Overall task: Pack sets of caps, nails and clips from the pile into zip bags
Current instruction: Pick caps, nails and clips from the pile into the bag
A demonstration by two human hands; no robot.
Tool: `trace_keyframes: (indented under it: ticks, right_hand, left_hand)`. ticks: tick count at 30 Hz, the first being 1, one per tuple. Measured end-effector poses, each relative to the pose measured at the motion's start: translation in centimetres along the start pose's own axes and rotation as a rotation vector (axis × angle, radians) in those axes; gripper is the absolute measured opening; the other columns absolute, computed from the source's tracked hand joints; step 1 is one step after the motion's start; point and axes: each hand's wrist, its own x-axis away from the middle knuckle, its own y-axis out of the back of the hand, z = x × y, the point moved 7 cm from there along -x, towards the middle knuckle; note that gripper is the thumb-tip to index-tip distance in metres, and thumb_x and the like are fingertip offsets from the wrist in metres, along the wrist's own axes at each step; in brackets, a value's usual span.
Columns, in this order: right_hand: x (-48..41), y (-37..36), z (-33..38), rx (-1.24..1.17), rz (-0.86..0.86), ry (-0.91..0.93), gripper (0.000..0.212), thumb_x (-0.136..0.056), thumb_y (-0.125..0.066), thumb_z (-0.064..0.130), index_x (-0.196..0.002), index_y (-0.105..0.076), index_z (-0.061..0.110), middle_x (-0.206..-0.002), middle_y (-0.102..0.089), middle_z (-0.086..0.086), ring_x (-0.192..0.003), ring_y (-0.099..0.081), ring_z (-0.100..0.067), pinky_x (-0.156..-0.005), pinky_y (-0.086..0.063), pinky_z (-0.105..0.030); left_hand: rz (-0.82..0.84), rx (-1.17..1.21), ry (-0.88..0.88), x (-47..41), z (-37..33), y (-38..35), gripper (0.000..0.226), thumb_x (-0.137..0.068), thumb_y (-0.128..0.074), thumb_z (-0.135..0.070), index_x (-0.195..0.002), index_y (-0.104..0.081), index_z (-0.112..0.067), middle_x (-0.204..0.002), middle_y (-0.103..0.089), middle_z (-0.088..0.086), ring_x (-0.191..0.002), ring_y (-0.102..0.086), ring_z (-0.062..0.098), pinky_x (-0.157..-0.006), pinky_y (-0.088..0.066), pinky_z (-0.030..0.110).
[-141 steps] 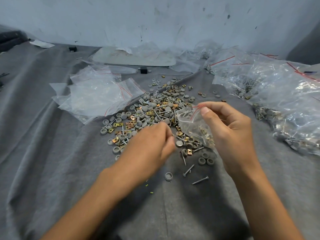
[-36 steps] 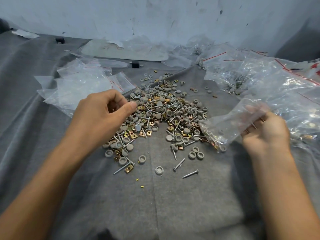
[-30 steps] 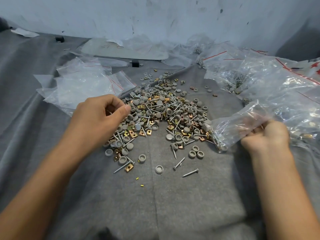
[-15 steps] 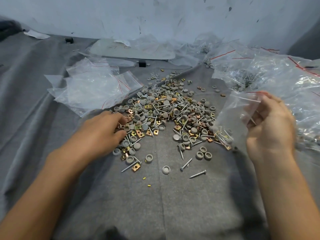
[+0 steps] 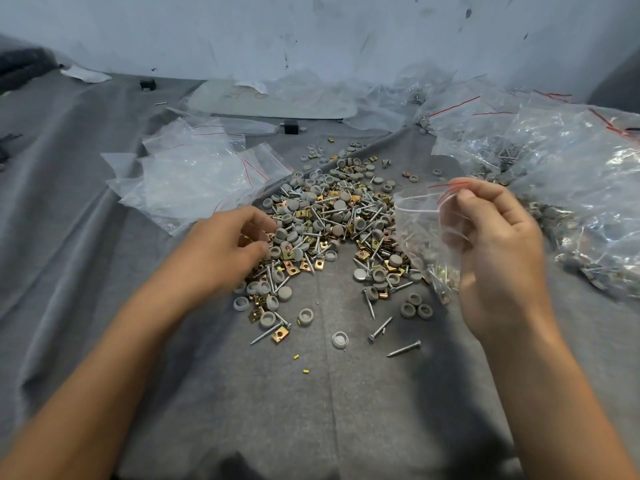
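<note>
Mixed pile point(image 5: 332, 216) (grey, brass); clear bag point(image 5: 419, 233)

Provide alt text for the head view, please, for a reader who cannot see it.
The right hand holds a part-filled clear zip bag while the left hand reaches into the pile of caps, nails and clips on grey cloth.

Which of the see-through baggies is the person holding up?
The small clear zip bag with the red stripe, pinched at its top by the right hand. The other clear bags just lie on the grey cloth.

grey cloth point(image 5: 346, 410) carries the pile point(image 5: 332, 223), empty zip bags point(image 5: 194, 178), filled bags point(image 5: 571, 174).
</note>
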Motion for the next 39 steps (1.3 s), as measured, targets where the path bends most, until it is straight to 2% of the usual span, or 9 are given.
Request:
trace_keyframes:
  ticks: [2,7,12,16,19,25,29,36,39]
  right_hand:
    - [0.1,-0.3,-0.1,-0.001,0.010,0.012,0.026,-0.101,-0.057,0.009,-0.085,-0.070,0.025,-0.082,-0.070,0.009,-0.076,-0.058,-0.008,-0.069,-0.045,-0.018]
    - [0.3,-0.8,-0.2,-0.007,0.026,0.021,0.027,-0.101,-0.057,0.008,-0.085,-0.070,0.024,-0.080,-0.072,0.010,-0.073,-0.060,-0.003,-0.066,-0.047,-0.015]
    - [0.4,-1.0,-0.2,-0.015,0.034,0.021,0.026,-0.101,-0.056,0.007,-0.086,-0.070,0.023,-0.078,-0.072,0.010,-0.071,-0.060,-0.002,-0.062,-0.048,-0.012]
    - [0.4,-1.1,-0.3,-0.001,0.034,0.023,0.025,-0.101,-0.056,0.008,-0.087,-0.070,0.023,-0.080,-0.073,0.009,-0.073,-0.060,-0.004,-0.066,-0.047,-0.014]
    - [0.5,-1.2,-0.3,0.000,0.040,0.019,0.025,-0.101,-0.057,0.008,-0.087,-0.071,0.023,-0.081,-0.073,0.009,-0.073,-0.061,-0.004,-0.064,-0.048,-0.013]
    - [0.7,-1.5,-0.6,0.024,0.055,0.011,0.024,-0.101,-0.057,0.009,-0.089,-0.071,0.024,-0.084,-0.073,0.006,-0.075,-0.061,-0.005,-0.063,-0.048,-0.012]
    - [0.7,-1.6,-0.6,0.004,0.061,0.008,0.026,-0.101,-0.057,0.007,-0.087,-0.071,0.023,-0.083,-0.073,0.006,-0.072,-0.062,-0.004,-0.060,-0.048,-0.012]
    - [1.0,-2.1,-0.9,0.031,0.122,0.015,0.025,-0.101,-0.056,0.007,-0.090,-0.072,0.021,-0.084,-0.074,0.005,-0.073,-0.062,-0.002,-0.061,-0.049,-0.012]
    - [1.1,-2.4,-0.8,0.040,0.152,0.023,0.025,-0.102,-0.055,0.005,-0.091,-0.072,0.019,-0.090,-0.074,-0.001,-0.074,-0.062,-0.002,-0.062,-0.049,-0.011]
  left_hand:
    - [-0.097,-0.103,-0.033,-0.5,-0.7,0.0,0.013,-0.092,-0.070,-0.026,-0.103,-0.065,-0.031,-0.096,-0.066,-0.012,-0.088,-0.063,0.012,-0.083,-0.052,0.036]
    - [-0.119,-0.305,-0.047,-1.5,-1.7,-2.1,0.030,-0.090,-0.064,-0.053,-0.107,-0.059,-0.028,-0.100,-0.062,-0.006,-0.093,-0.058,0.017,-0.076,-0.044,0.036]
    - [-0.156,-0.279,-0.103,-2.0,-2.9,-3.1,0.027,-0.092,-0.065,-0.045,-0.109,-0.056,-0.026,-0.100,-0.061,-0.004,-0.092,-0.057,0.019,-0.073,-0.040,0.034]
    - [-0.037,-0.326,-0.159,-2.4,-3.2,-4.0,0.034,-0.098,-0.058,-0.038,-0.132,-0.057,-0.034,-0.118,-0.058,0.002,-0.109,-0.056,0.023,-0.082,-0.035,0.034]
    - [0.054,-0.370,-0.159,-2.8,-2.9,-4.3,0.034,-0.101,-0.051,-0.038,-0.135,-0.056,-0.042,-0.120,-0.054,0.002,-0.114,-0.052,0.024,-0.087,-0.037,0.037]
    - [0.052,-0.362,-0.166,-2.9,-2.6,-3.8,0.009,-0.098,-0.054,-0.027,-0.103,-0.060,-0.032,-0.094,-0.047,-0.010,-0.094,-0.051,0.015,-0.067,-0.028,0.027]
    - [0.118,-0.406,-0.161,-2.7,-2.4,-3.0,0.017,-0.093,-0.063,-0.026,-0.109,-0.063,-0.033,-0.098,-0.058,-0.009,-0.091,-0.053,0.014,-0.072,-0.036,0.031]
    - [0.103,-0.336,-0.112,-2.2,-2.5,-2.3,0.014,-0.082,-0.073,-0.026,-0.088,-0.063,-0.033,-0.084,-0.058,-0.015,-0.079,-0.056,0.006,-0.060,-0.038,0.024]
    - [0.096,-0.260,-0.074,-2.1,-2.3,-2.2,0.016,-0.079,-0.076,-0.027,-0.082,-0.062,-0.034,-0.083,-0.059,-0.018,-0.079,-0.057,0.001,-0.064,-0.042,0.026]
